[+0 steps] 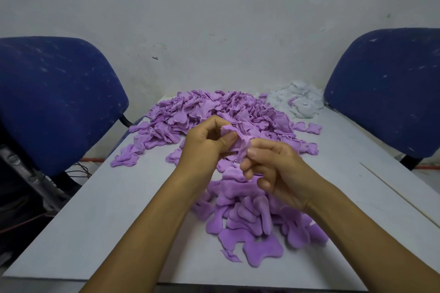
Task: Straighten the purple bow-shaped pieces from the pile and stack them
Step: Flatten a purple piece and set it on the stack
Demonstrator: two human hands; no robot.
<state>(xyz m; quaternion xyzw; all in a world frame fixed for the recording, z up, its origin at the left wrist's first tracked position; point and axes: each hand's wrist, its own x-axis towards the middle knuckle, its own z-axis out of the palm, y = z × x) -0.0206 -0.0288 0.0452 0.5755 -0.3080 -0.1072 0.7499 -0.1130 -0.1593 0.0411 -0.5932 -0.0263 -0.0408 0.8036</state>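
Note:
A crumpled purple bow-shaped piece [241,144] hangs above the table between both hands. My left hand [204,147] pinches its upper left part with thumb and curled fingers. My right hand [273,169] pinches its lower right edge. A large loose pile of purple pieces [214,112] spreads across the far half of the table. Below my hands, near the front, lies a heap of flattened purple pieces [250,216], partly hidden by my right wrist.
The grey table [107,221] has its front edge close to me. A small heap of white pieces [300,100] sits at the far right. Blue chair backs stand at the left [52,100] and right [390,88]. A pale wall rises behind.

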